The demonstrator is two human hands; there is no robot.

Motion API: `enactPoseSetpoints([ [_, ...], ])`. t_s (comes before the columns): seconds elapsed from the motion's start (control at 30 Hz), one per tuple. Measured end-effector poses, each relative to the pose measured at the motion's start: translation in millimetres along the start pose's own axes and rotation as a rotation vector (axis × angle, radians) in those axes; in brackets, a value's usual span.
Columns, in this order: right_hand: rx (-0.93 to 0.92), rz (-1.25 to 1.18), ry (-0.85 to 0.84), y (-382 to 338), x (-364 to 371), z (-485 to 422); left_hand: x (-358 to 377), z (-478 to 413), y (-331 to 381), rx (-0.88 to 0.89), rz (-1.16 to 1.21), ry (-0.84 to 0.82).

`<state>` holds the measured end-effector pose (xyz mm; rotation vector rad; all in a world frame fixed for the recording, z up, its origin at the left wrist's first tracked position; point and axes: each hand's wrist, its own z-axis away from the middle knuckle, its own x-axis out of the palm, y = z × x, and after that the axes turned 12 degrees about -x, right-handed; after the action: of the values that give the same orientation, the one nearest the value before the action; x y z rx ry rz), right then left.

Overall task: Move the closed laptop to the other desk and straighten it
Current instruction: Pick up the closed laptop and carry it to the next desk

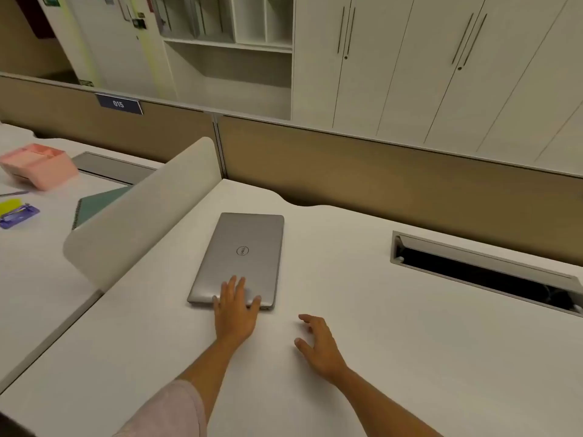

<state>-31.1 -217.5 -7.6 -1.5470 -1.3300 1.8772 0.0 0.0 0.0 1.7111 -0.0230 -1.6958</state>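
We saw our left hand (235, 305) flat on the closed laptop's (243, 253) near edge, its length running away up-frame; right hand (317, 345) open, empty, lower right.

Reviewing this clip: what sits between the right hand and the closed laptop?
Nothing. In the head view, only bare white desk separates the right hand from the closed laptop; the left hand already rests on the laptop's near edge.

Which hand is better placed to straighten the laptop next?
Left. The left hand already lies flat on the laptop's near edge, while the right hand hovers open over the desk beside it, touching nothing.
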Motion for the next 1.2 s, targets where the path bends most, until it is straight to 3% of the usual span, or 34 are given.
enactPoseSetpoints([
  [0.2, 0.097, -0.108, -0.042, -9, 1, -36, -15, -65, -10, -0.214, -0.034, 0.003],
  [0.57, 0.257, -0.317, 0.047, -24, 10, -100, -21, -114, -4, -0.568, 0.059, 0.005],
  [0.77, 0.364, -0.431, 0.145, -38, 29, -113, -37, -134, -10, -0.748, 0.310, -0.049],
  [0.93, 0.498, -0.421, 0.228, -23, 13, -118, -31, -129, -17, -0.768, 0.428, -0.140],
  [1.1, 0.512, -0.395, 0.179, -8, 12, -118, -19, -98, 0, -0.794, 0.454, -0.138],
  [1.2, 0.573, -0.257, 0.197, -5, 10, -114, -16, -79, 12, -0.827, 0.470, -0.135],
])
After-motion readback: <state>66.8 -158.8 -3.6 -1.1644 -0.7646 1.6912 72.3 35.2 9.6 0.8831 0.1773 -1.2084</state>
